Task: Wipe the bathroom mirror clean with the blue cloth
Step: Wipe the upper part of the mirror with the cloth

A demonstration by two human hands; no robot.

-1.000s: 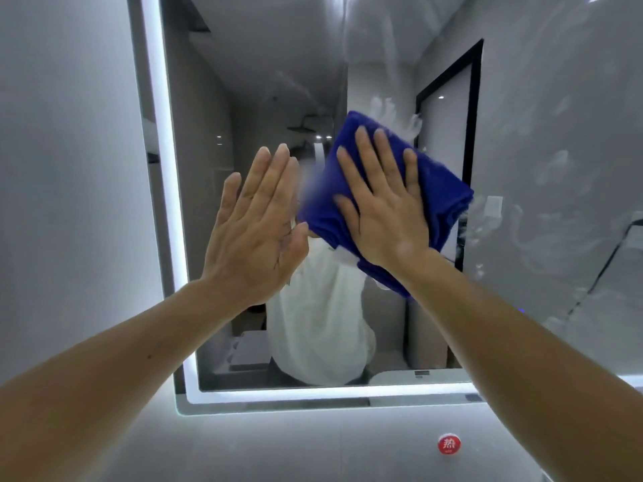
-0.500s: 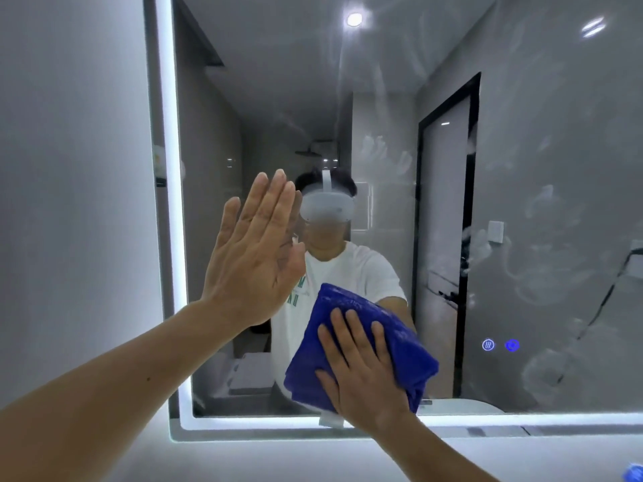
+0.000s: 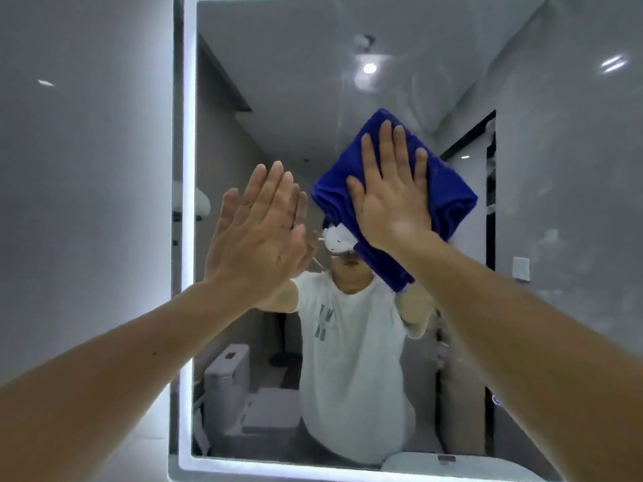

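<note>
A large wall mirror (image 3: 278,81) with a lit white edge fills the view. My right hand (image 3: 391,189) lies flat with straight fingers on a folded blue cloth (image 3: 449,196), pressing it against the glass in the upper middle. My left hand (image 3: 257,231) rests flat on the glass just left of the cloth, fingers straight and together. Faint smears show on the right part of the mirror. The reflection shows a person in a white T-shirt.
A grey wall (image 3: 87,203) borders the mirror on the left. The mirror's glowing left edge (image 3: 189,203) and bottom edge (image 3: 278,469) frame the glass. Small lit touch icons (image 3: 495,400) sit low at the right.
My right hand has swept the blue cloth up from the mirror's lower edge to the upper middle. The left hand has stayed flat on the glass. The camera view has tilted upward.
</note>
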